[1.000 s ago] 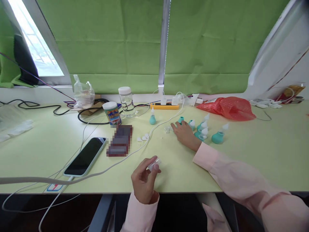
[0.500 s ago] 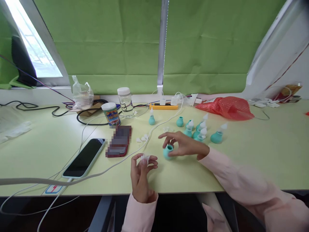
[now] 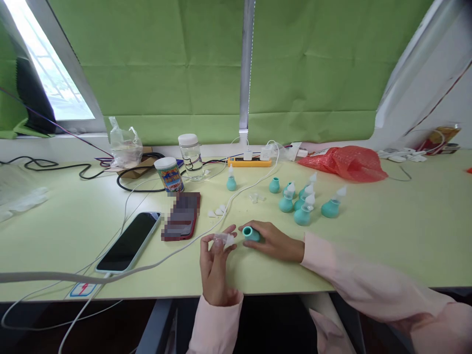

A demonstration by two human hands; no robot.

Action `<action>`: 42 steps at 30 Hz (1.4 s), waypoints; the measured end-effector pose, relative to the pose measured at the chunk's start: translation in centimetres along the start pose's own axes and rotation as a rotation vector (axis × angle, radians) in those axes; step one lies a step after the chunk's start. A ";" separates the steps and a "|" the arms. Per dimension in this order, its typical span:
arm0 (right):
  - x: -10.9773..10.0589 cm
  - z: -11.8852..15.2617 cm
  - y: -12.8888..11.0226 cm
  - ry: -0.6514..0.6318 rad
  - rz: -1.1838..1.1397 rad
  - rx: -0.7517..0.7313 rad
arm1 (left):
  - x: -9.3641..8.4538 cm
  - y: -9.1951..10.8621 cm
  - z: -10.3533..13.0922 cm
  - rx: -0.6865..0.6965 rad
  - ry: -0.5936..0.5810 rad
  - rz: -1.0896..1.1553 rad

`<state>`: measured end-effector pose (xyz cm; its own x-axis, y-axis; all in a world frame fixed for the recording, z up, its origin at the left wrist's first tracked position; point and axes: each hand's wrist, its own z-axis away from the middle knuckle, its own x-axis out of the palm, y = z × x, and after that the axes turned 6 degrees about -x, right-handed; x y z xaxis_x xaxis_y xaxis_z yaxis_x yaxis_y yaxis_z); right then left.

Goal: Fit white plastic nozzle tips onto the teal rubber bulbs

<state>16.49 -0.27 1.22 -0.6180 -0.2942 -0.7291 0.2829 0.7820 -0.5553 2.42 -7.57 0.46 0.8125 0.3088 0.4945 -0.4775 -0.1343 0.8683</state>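
My left hand pinches a small clear plastic nozzle between thumb and fingers, low over the table's front part. Just to its right, my right hand is wrapped round a teal rubber bulb. The bulb is tilted, its open mouth facing the left hand, and a small gap separates it from the nozzle. Beyond the right hand stand several teal bulbs with clear nozzles and white tips, among them one bulb at the right. A bulb without a nozzle and a tipped one stand farther back.
Small white tips and clear pieces lie behind my hands. A white cable crosses the table past a phone and a red-edged phone. Farther back are a tub, a jar, a power strip and a red bag.
My right hand has tightened round the bulb and tipped its mouth toward my left hand. In my left hand the nozzle has turned and now points to the right.
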 end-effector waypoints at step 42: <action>-0.6 -0.7 -0.8 -0.168 -0.438 0.310 | -1.9 -0.6 -0.3 0.237 -0.403 -0.499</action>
<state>16.14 -0.29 2.41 -0.6078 -0.6589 -0.4432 0.2438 0.3763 -0.8938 1.06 -7.78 -1.03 0.9993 0.0190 -0.0312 0.0353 -0.2836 0.9583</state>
